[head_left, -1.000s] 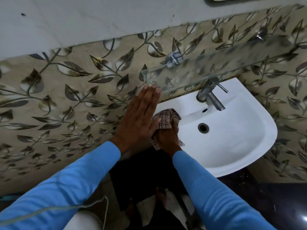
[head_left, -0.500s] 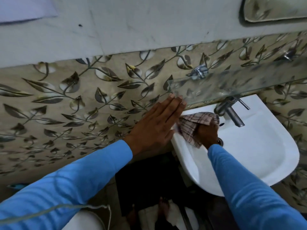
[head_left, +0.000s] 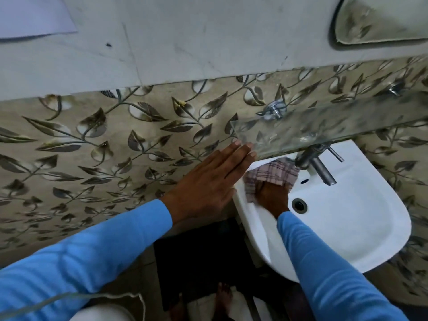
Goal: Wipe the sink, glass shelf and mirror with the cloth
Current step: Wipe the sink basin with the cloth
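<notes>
tap (head_left: 317, 163) just right of cloth (head_left: 273, 171), glass shelf (head_left: 324, 128) overhanging both. mirror (head_left: 379, 19) top right. cloth bunched on sink (head_left: 347, 228) back-left ledge, long axis along ledge toward tap. right hand (head_left: 273, 198) grips cloth, fingertips buried. left hand (head_left: 208, 181) flat on tiled wall (head_left: 92, 147), fingers straight, tips by shelf corner.

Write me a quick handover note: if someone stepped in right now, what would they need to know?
Left hand: open, flat on the leaf-patterned wall beside the sink.
Right hand: holds the checked cloth on the sink's back rim, left of the tap.
Done: sink wiping under way.
Left: rest of the sink, then the glass shelf above it and the mirror at top right.
</notes>
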